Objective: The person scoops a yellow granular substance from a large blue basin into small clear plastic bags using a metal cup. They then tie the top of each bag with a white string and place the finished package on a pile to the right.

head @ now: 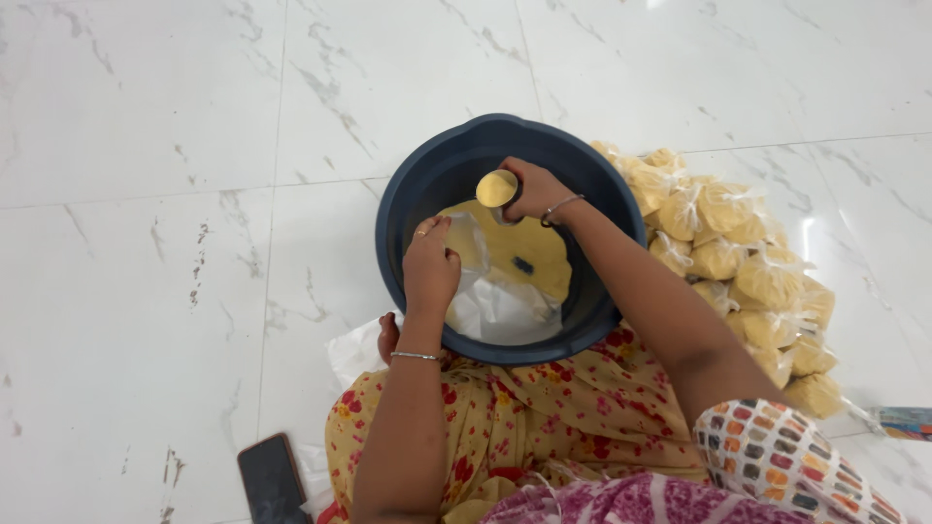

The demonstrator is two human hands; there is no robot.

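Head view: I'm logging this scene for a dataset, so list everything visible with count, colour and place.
tub: one, dark blue, round, on the floor before the person
yellow powder: one heap, inside the tub
clear bag: one, held open over the tub
cup: one, small, heaped with yellow powder
plastic sheets: some, white, inside the tub's near side
filled bags: many, yellow, tied, piled right of the tub
phone: one, black, bottom left
floor: white marble tiles
left hand: holds the clear bag
right hand: holds the cup
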